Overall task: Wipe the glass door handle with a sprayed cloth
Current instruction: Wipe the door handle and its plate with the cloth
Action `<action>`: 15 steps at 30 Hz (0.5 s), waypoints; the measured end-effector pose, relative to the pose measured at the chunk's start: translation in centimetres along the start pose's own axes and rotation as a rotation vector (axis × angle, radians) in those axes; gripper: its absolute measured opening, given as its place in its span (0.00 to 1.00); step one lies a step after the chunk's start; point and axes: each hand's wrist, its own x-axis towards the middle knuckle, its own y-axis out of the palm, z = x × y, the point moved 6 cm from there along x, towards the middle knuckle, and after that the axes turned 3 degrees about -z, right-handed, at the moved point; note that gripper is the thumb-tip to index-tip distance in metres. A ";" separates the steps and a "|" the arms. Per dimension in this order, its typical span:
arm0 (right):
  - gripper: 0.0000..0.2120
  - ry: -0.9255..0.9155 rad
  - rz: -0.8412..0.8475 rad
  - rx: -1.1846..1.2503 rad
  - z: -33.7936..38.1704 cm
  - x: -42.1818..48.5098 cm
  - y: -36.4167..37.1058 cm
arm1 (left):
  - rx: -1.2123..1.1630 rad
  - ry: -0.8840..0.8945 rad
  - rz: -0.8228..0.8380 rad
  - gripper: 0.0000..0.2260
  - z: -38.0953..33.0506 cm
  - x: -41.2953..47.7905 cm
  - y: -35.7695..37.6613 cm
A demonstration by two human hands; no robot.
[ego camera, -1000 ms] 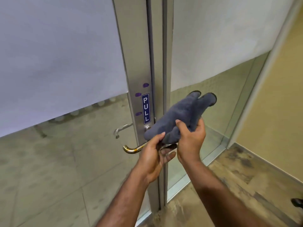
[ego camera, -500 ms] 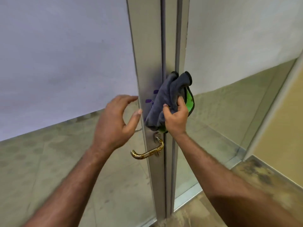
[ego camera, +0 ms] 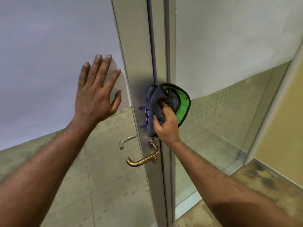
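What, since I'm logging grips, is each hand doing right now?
Left hand: open, fingers spread, at the frosted glass.
Right hand: grips the cloth, above the handle.

Cloth (ego camera: 165, 102) grey/green; handle (ego camera: 144, 159) brassy, mottled.

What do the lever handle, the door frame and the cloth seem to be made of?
Lever handle: metal, perhaps brass-plated; glossy gold with brown tarnished patches.
Door frame: looks like brushed aluminium; matte silver-grey with soft reflections.
Cloth: soft plush textile, likely microfibre; grey on one side, bright green on the other, with a dark stitched edge, bunched in the right hand.
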 end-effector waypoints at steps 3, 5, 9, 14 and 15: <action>0.17 0.068 -0.103 0.051 0.6 0.6 0.4 | 0.073 0.022 0.006 0.27 -0.1 -0.2 0.5; 0.16 0.082 -0.114 0.076 0.8 0.8 0.6 | 0.104 0.018 0.016 0.28 -0.2 -0.2 0.8; 0.17 0.004 0.022 0.043 0.0 0.8 0.2 | 0.124 0.016 0.019 0.28 -0.2 -0.2 1.0; 0.21 0.070 0.025 0.092 -0.9 1.1 -0.6 | 0.148 0.018 0.021 0.29 -0.2 -0.2 1.1; 0.21 0.084 -0.017 0.116 -0.6 1.3 -0.5 | 0.145 0.018 0.023 0.29 -0.3 -0.2 1.1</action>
